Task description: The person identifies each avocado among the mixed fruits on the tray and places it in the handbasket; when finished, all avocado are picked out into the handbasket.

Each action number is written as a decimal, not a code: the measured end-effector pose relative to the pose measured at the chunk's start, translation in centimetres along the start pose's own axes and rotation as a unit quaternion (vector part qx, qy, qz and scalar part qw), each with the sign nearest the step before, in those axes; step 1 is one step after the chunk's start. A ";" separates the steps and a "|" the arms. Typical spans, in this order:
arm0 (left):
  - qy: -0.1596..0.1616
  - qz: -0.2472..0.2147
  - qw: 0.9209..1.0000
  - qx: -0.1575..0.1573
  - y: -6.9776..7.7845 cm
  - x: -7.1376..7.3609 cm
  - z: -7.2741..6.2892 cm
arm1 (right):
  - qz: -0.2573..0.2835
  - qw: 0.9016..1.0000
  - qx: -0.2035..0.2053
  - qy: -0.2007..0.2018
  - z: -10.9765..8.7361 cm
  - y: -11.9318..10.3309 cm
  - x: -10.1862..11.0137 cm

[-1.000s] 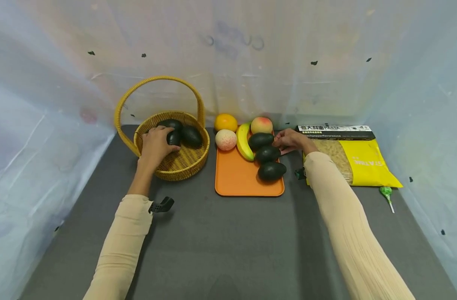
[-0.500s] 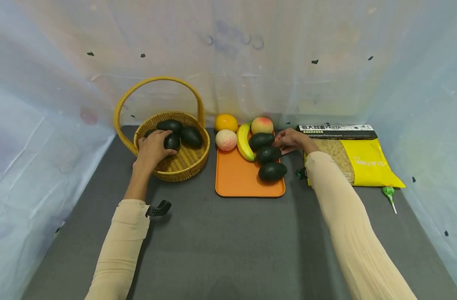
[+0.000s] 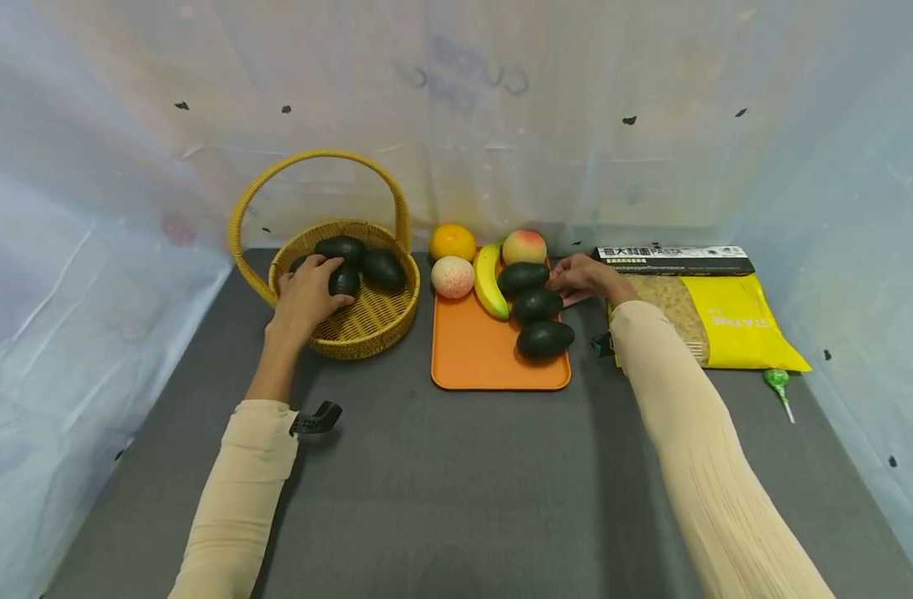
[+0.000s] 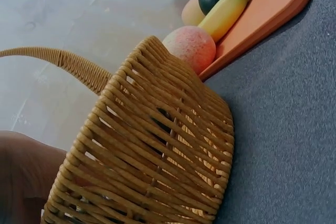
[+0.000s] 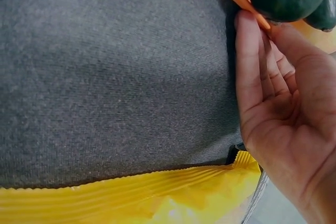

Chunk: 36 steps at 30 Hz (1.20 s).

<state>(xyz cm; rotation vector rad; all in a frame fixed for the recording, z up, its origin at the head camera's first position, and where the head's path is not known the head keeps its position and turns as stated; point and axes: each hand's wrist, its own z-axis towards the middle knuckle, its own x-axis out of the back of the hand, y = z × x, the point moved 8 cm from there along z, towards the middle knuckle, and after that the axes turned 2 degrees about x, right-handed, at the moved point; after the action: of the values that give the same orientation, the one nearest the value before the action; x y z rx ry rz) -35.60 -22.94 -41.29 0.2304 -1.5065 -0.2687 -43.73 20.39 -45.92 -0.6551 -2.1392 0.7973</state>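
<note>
My left hand [image 3: 304, 298] reaches into the yellow wicker basket [image 3: 362, 345] and holds a dark green avocado [image 3: 344, 283] between thumb and fingers. Beside it in the basket lie more avocados [image 3: 384, 270], one partly hidden by the hand. In the left wrist view the basket wall [image 4: 142, 140] covers most of that hand. My right hand [image 3: 585, 279] pinches the right rim of the orange tray [image 3: 474, 358], thumb above and fingers below, as the right wrist view shows. Close to its fingertips sits an avocado [image 3: 537, 305], one of several dark ones on the tray.
Also at the tray are a banana [image 3: 490, 281], an orange [image 3: 452, 243], a pale speckled peach [image 3: 453, 277] and another peach [image 3: 524, 247]. Right of it lie a yellow pasta bag [image 3: 733, 320], a black box [image 3: 673, 261] and a green lollipop [image 3: 776, 380]. Plastic sheeting stands behind.
My left hand has shifted slightly left and toward me inside the basket, and more of the avocado by its thumb shows. The right hand and the tray stay where they were.
</note>
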 end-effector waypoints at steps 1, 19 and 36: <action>0.000 -0.002 1.000 -0.001 0.1 0.0 0.0 | 0.001 1.000 0.000 0.000 -0.1 -0.1 0.0; 0.056 -0.013 0.998 -0.038 3.7 2.2 -1.1 | 0.006 1.000 -0.003 0.017 0.0 -0.1 -0.1; 0.092 -0.067 0.978 -0.174 10.3 3.0 -2.6 | 0.004 1.000 0.009 0.022 -0.2 0.1 0.2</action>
<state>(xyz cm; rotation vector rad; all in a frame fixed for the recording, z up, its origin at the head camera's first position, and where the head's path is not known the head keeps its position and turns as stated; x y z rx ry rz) -32.54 -14.17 -35.38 0.0731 -1.2382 -0.5960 -43.68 20.72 -45.80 -0.6670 -2.0890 0.7991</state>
